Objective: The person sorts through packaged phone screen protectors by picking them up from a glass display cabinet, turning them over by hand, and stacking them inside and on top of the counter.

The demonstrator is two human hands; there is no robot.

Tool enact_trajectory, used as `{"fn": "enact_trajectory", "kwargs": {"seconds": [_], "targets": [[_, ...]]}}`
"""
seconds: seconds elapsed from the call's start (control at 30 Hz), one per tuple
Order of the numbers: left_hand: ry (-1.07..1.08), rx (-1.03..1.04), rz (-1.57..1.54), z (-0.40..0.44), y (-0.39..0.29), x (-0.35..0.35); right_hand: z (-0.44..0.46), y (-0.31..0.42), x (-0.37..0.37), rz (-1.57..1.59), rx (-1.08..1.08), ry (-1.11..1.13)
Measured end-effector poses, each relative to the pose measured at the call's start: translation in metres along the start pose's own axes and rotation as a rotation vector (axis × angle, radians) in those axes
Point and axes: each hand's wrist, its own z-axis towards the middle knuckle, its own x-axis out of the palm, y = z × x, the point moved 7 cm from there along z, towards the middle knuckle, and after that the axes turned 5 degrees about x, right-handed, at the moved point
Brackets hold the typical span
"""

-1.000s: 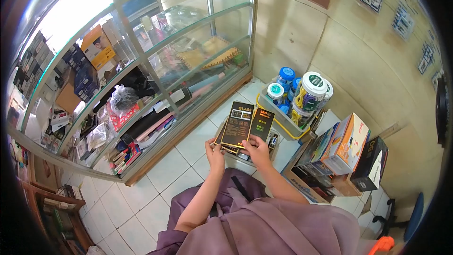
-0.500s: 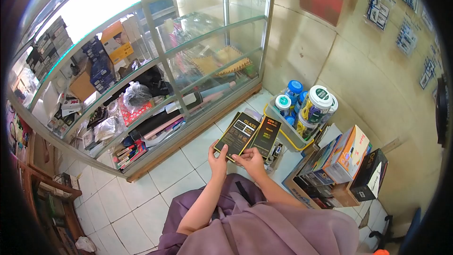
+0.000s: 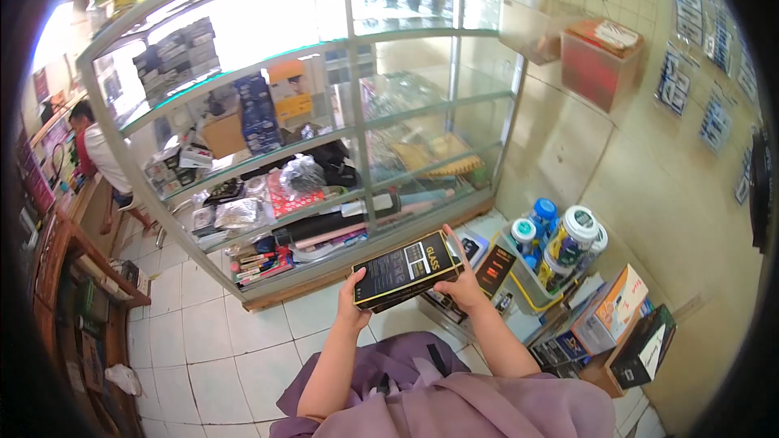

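Between my two hands is a small stack of flat black screen-protector boxes [image 3: 406,269], the top one printed "GLASS" in gold. My left hand [image 3: 350,300] grips its left end, thumb on top. At the other end, my right hand [image 3: 462,282] is closed round the edge with fingers behind it. Just beyond my right hand, a black box with orange print [image 3: 496,268] lies by a clear tub [image 3: 519,280] of blue- and white-lidded jars [image 3: 568,235].
A glass display cabinet [image 3: 361,118] full of goods stands ahead. Cartons [image 3: 608,316] sit at the right, below packets hanging on the wall [image 3: 690,8]. Wooden shelving [image 3: 61,292] is at the left, with another person [image 3: 101,150] beyond it. White floor tiles [image 3: 219,389] lie below.
The boxes, earlier fanned apart in my hands, are now stacked and turned lengthwise between them. My right hand has moved to their right end. The view has tilted up, bringing another person into sight.
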Motion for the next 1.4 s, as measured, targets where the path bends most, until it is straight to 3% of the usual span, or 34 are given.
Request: {"fn": "enact_trajectory", "kwargs": {"seconds": [0.13, 0.17, 0.33, 0.43, 0.53, 0.57, 0.67, 0.77, 0.87, 0.9, 1.0, 1.07, 1.13, 1.2, 1.27, 1.33, 1.4], "targets": [[0.120, 0.003, -0.016, -0.010, -0.049, 0.005, 0.030, 0.052, 0.060, 0.131, -0.010, 0.159], [0.124, 0.003, 0.005, -0.013, -0.061, 0.006, 0.039, 0.048, 0.061, 0.046, -0.045, 0.163], [0.037, 0.086, 0.190, -0.021, -0.118, 0.021, 0.062, 0.072, 0.097, -0.006, -0.196, 0.179], [0.057, 0.214, 0.066, -0.035, -0.152, 0.045, 0.073, 0.094, 0.111, 0.019, -0.313, 0.064], [-0.227, 0.624, -0.061, -0.053, -0.185, 0.048, 0.082, 0.122, 0.133, 0.036, -0.439, -0.061], [-0.115, 0.725, 0.053, -0.065, -0.188, 0.068, 0.087, 0.128, 0.138, -0.077, -0.538, -0.097], [-0.017, 0.766, 0.293, -0.084, -0.180, 0.123, 0.097, 0.154, 0.170, -0.083, -0.657, -0.128], [0.029, 0.903, 0.452, -0.096, -0.199, 0.170, 0.111, 0.164, 0.196, -0.106, -0.735, -0.094], [-0.052, 1.032, 0.547, -0.072, -0.242, 0.171, 0.127, 0.180, 0.217, -0.144, -0.801, -0.096], [0.021, 1.041, 0.388, -0.073, -0.255, 0.184, 0.138, 0.182, 0.223, -0.103, -0.776, -0.026], [0.111, 1.068, 0.326, -0.062, -0.299, 0.201, 0.163, 0.202, 0.235, -0.033, -0.767, 0.133], [0.085, 1.091, 0.396, -0.047, -0.331, 0.208, 0.194, 0.213, 0.238, 0.118, -0.629, 0.283], [0.060, 1.104, 0.462, -0.024, -0.368, 0.211, 0.229, 0.223, 0.234, 0.127, -0.557, 0.297], [0.065, 0.985, 0.537, 0.006, -0.403, 0.218, 0.274, 0.232, 0.238, -0.185, -0.606, 0.293], [0.052, 0.987, 0.560, 0.023, -0.435, 0.230, 0.307, 0.237, 0.243, -0.293, -0.569, 0.287], [-0.079, 0.816, 0.876, 0.074, -0.480, 0.223, 0.361, 0.245, 0.257, -0.400, -0.522, 0.284], [-0.091, 0.797, 0.901, 0.110, -0.509, 0.215, 0.397, 0.247, 0.276, -0.776, -0.639, 0.337]]}}
